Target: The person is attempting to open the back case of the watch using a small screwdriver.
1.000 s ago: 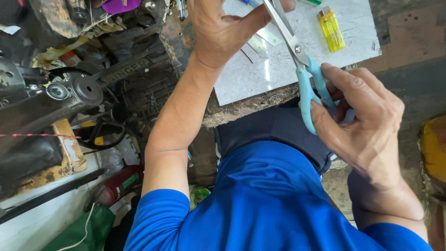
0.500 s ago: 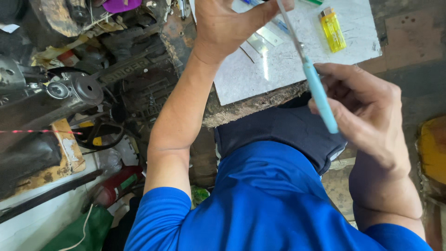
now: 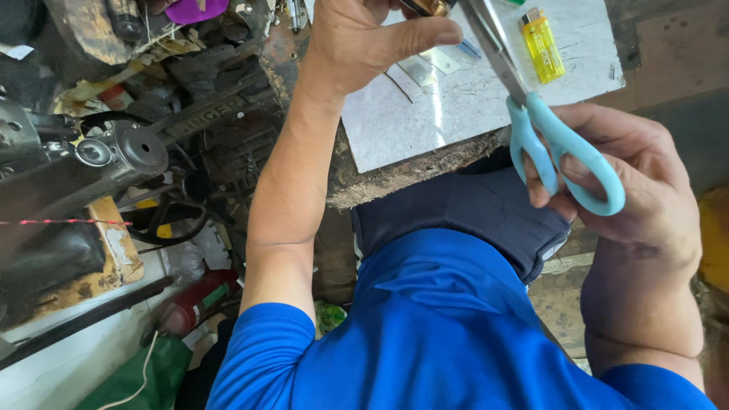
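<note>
**Few labels, no screens or signs**

A yellow lighter [image 3: 542, 45] lay at one o'clock on the pale worktop [image 3: 456, 114], a small printed label on its side, too blurred to make out. At seven o'clock, low on the floor, a red cylinder [image 3: 199, 304] lay on its side and carried a green and white label band. At ten o'clock the dark sewing machine [image 3: 205, 121] bore raised lettering along its arm. No package or screen showed.
</note>
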